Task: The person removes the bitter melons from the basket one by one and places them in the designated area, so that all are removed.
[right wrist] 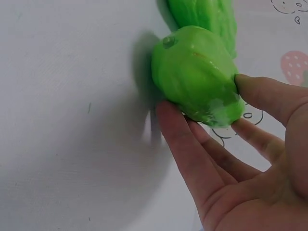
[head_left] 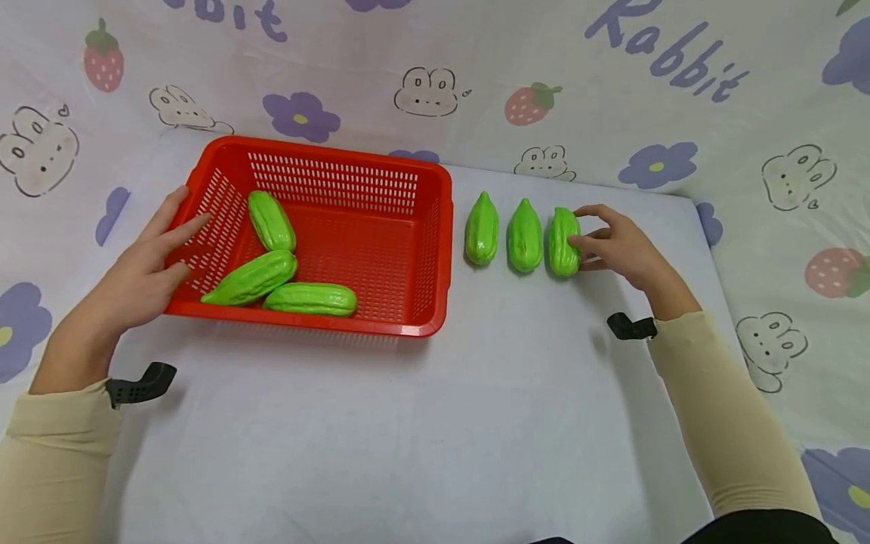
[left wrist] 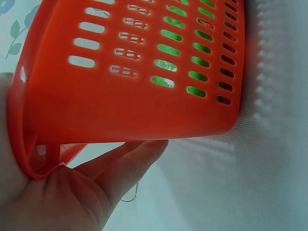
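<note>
White tabletop (head_left: 408,423): we log left fingers (head_left: 183,233) splayed on slotted basket (head_left: 353,249); right fingers (right wrist: 183,139) pinching bitter melon (head_left: 563,242) — gloss risks slipping.

Six green gourds (head_left: 316,299), one red basket (head_left: 367,253), two black wrist devices (head_left: 143,384)

Downward head view, close wrist views

In the head view, purple lettering (head_left: 239,17) is cut off at upper left, and a black object (head_left: 761,529) at lower right is too cropped to identify. In the left wrist view, the basket (left wrist: 101,108) hides all but slivers of vegetables (left wrist: 168,49); the right wrist view's lower-right edges crop the right hand (right wrist: 245,187).
</note>
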The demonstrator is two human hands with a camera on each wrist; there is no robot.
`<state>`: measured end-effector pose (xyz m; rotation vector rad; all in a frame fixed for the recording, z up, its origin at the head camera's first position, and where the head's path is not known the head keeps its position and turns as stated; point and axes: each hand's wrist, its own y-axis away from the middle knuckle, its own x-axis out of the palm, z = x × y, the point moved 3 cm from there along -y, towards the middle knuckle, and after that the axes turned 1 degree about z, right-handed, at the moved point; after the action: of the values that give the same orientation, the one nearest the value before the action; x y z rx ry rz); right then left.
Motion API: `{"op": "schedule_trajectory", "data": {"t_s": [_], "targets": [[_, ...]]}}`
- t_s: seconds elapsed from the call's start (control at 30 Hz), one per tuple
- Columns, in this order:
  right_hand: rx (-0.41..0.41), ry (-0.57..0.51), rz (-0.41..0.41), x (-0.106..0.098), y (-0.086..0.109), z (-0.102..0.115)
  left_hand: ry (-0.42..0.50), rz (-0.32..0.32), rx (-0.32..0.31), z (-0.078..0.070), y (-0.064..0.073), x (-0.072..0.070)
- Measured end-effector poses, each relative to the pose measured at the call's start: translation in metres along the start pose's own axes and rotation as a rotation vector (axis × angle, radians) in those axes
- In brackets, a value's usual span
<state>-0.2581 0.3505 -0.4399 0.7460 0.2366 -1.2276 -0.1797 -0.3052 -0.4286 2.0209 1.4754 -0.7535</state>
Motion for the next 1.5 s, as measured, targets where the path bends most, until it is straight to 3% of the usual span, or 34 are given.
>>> {"op": "schedule_trajectory", "data": {"t_s": [0.37,1.5], "targets": [[0.03,0.006,0.02,0.0053,-0.0007,-0.0007,0.034,-0.012,0.027,0.0005,0.0021,0.0002],[0.009,-0.006,0.0,0.0022,0.0022,-0.0006,0.024,0.001,0.007,0.0008,0.0015,-0.0011]]}}
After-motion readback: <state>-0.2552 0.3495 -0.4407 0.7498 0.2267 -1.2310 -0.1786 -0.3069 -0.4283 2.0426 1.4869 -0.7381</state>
